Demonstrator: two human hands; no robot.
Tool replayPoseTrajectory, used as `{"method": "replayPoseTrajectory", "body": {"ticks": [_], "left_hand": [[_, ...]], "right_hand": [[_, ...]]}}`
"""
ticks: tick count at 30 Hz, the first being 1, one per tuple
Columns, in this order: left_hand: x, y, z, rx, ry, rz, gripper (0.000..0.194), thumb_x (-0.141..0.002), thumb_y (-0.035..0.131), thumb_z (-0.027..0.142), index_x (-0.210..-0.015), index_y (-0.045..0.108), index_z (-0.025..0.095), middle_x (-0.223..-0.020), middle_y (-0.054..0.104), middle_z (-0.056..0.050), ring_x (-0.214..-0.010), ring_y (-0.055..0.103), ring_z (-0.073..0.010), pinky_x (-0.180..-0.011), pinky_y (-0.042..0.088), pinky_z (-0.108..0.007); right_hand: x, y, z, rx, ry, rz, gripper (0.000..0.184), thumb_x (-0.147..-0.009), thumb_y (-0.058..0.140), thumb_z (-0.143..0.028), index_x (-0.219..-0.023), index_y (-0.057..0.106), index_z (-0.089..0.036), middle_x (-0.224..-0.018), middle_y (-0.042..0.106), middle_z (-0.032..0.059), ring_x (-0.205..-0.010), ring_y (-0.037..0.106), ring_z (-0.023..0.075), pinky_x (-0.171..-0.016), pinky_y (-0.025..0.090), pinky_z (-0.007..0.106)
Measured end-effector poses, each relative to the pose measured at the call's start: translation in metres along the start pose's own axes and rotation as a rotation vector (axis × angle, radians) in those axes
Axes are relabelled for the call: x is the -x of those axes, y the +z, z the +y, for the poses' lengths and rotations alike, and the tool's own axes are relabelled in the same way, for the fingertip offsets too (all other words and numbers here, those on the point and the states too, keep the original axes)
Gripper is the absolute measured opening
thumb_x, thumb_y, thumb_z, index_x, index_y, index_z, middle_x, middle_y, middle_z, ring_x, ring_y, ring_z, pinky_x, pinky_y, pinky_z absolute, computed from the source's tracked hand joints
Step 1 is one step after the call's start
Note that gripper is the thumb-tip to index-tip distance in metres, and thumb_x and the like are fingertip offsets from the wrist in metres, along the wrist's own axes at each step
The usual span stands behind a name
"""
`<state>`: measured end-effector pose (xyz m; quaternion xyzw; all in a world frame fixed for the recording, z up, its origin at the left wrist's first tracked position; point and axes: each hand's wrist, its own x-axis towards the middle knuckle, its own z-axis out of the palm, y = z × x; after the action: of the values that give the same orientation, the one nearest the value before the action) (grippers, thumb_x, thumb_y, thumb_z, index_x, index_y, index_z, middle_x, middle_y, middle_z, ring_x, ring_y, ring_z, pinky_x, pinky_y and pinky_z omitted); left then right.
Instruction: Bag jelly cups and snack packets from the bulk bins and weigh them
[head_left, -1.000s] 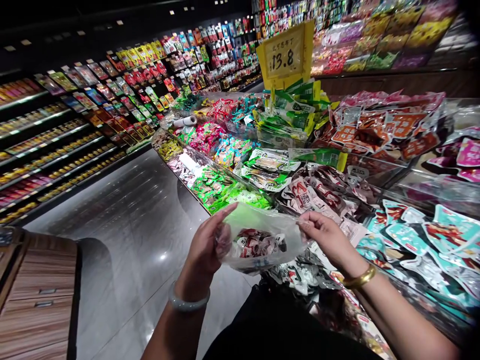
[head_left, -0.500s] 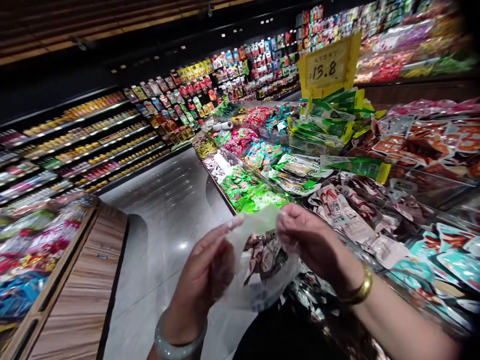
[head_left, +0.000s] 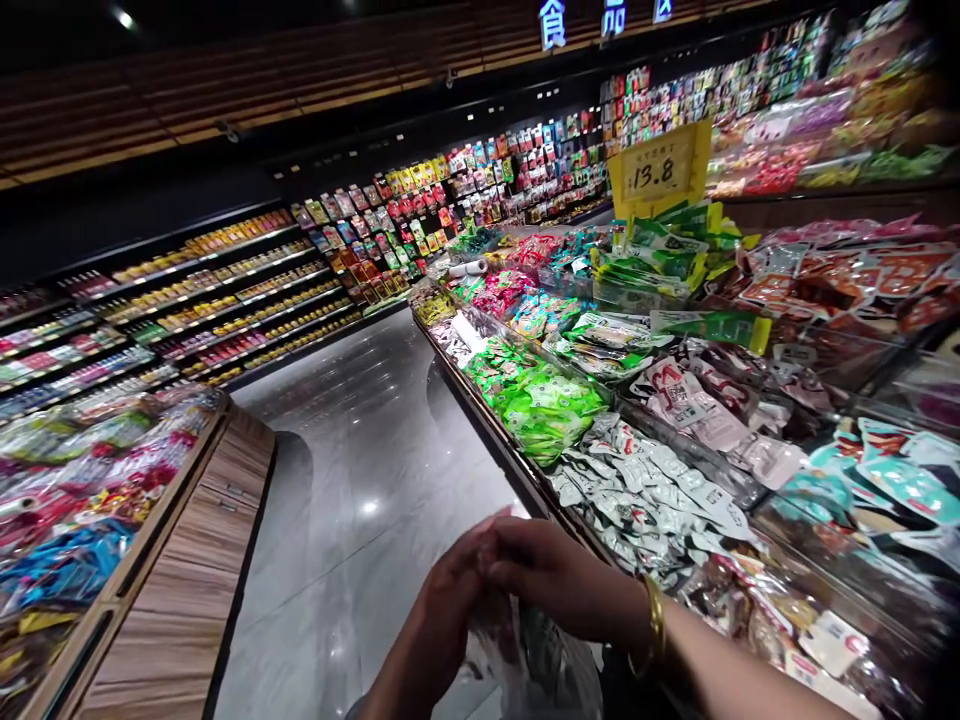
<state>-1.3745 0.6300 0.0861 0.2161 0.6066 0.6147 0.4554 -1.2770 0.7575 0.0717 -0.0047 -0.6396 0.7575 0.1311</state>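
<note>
A clear plastic bag (head_left: 536, 655) hangs below my two hands at the bottom middle. Packets inside it show only dimly. My left hand (head_left: 450, 590) and my right hand (head_left: 555, 570) meet at the gathered top of the bag, fingers closed around it. A gold bangle sits on my right wrist. Just beyond my hands lie silver-white packets (head_left: 652, 490) in a display bin, with bright green packets (head_left: 551, 405) behind them.
Slanted bins of wrapped snacks run along the right, with a yellow price sign (head_left: 660, 170) reading 13.8. Grey floor (head_left: 352, 470) forms an aisle. A wooden display stand (head_left: 180, 560) is on the left. Stocked shelves (head_left: 225, 290) line the back wall.
My hands have come together and lowered, and the bag's mouth, held spread between them before, is now gathered. The view has tilted up, showing lit signs overhead.
</note>
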Motion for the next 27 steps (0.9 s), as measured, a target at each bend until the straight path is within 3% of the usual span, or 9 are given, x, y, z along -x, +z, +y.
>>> {"method": "replayPoseTrajectory", "body": {"ticks": [2,5,7,9,11,14,18,23,27], "left_hand": [[0.022,-0.016,-0.018,-0.039,-0.039,-0.002,0.042,-0.082,0.068,0.051,-0.107,0.067,0.017,-0.078,0.070,-0.005,-0.052,0.061,-0.0165,-0.045,0.043,-0.026],[0.059,-0.037,-0.051,-0.060,-0.003,0.103,0.036,-0.082,0.068,0.053,-0.077,0.057,0.019,-0.059,0.062,0.001,-0.049,0.058,-0.0151,-0.048,0.043,-0.025],[0.085,-0.049,-0.075,-0.061,0.031,0.153,0.040,-0.081,0.069,0.054,-0.070,0.051,0.020,-0.056,0.060,0.002,-0.050,0.058,-0.0154,-0.050,0.043,-0.025],[0.113,-0.058,-0.096,-0.060,0.052,0.189,0.039,-0.082,0.067,0.054,-0.071,0.052,0.020,-0.059,0.063,0.001,-0.054,0.060,-0.0163,-0.054,0.045,-0.026],[0.141,-0.065,-0.114,-0.071,0.054,0.222,0.039,-0.083,0.066,0.054,-0.071,0.054,0.019,-0.063,0.066,-0.001,-0.060,0.063,-0.0175,-0.060,0.048,-0.027],[0.181,-0.071,-0.131,-0.078,0.006,0.272,0.038,-0.082,0.067,0.054,-0.073,0.056,0.019,-0.069,0.070,-0.003,-0.066,0.067,-0.0194,-0.067,0.051,-0.030],[0.234,-0.076,-0.149,-0.067,-0.095,0.268,0.041,-0.077,0.071,0.058,-0.074,0.056,0.020,-0.074,0.074,-0.006,-0.071,0.069,-0.0224,-0.067,0.052,-0.031],[0.304,-0.067,-0.174,-0.070,-0.125,0.335,0.043,-0.073,0.072,0.060,-0.072,0.057,0.020,-0.071,0.074,-0.006,-0.067,0.068,-0.0223,-0.064,0.052,-0.030],[0.363,-0.033,-0.192,-0.015,-0.155,0.376,0.041,-0.073,0.073,0.057,-0.072,0.055,0.020,-0.062,0.071,-0.004,-0.055,0.063,-0.0192,-0.056,0.050,-0.028]], "right_hand": [[0.014,0.027,0.012,0.130,0.013,0.005,0.009,-0.087,0.054,-0.016,-0.079,0.053,-0.021,-0.069,0.059,-0.0046,-0.063,0.056,0.0114,-0.065,0.043,0.024],[0.041,0.069,0.042,0.433,0.026,0.116,0.012,-0.086,0.052,-0.013,-0.078,0.053,-0.021,-0.068,0.062,-0.0026,-0.065,0.060,0.0145,-0.068,0.046,0.026],[0.066,0.097,0.070,0.664,0.024,0.256,0.014,-0.083,0.052,-0.010,-0.087,0.059,-0.021,-0.085,0.067,0.0030,-0.082,0.063,0.0190,-0.078,0.048,0.031],[0.098,0.122,0.099,0.848,0.076,0.352,0.035,-0.078,0.050,-0.004,-0.107,0.061,-0.020,-0.106,0.066,0.0085,-0.102,0.061,0.0235,-0.091,0.046,0.036],[0.135,0.143,0.123,0.982,0.217,0.380,0.051,-0.071,0.049,-0.001,-0.117,0.059,-0.020,-0.117,0.063,0.0116,-0.113,0.058,0.0267,-0.097,0.044,0.040],[0.193,0.167,0.142,1.071,0.531,0.346,0.045,-0.070,0.052,-0.005,-0.111,0.062,-0.020,-0.109,0.067,0.0121,-0.102,0.064,0.0291,-0.085,0.047,0.038],[0.257,0.189,0.132,1.039,0.694,0.369,0.020,-0.084,0.047,-0.019,-0.097,0.062,-0.021,-0.082,0.071,0.0068,-0.077,0.067,0.0246,-0.066,0.042,0.031],[0.313,0.212,0.102,0.732,0.556,0.457,0.016,-0.082,0.046,-0.017,-0.086,0.061,-0.022,-0.063,0.061,-0.0029,-0.060,0.060,0.0154,-0.059,0.039,0.025],[0.376,0.222,0.077,0.599,0.352,0.428,0.021,-0.091,0.046,-0.027,-0.084,0.065,-0.021,-0.069,0.062,-0.0006,-0.065,0.059,0.0150,-0.062,0.045,0.025]]}}
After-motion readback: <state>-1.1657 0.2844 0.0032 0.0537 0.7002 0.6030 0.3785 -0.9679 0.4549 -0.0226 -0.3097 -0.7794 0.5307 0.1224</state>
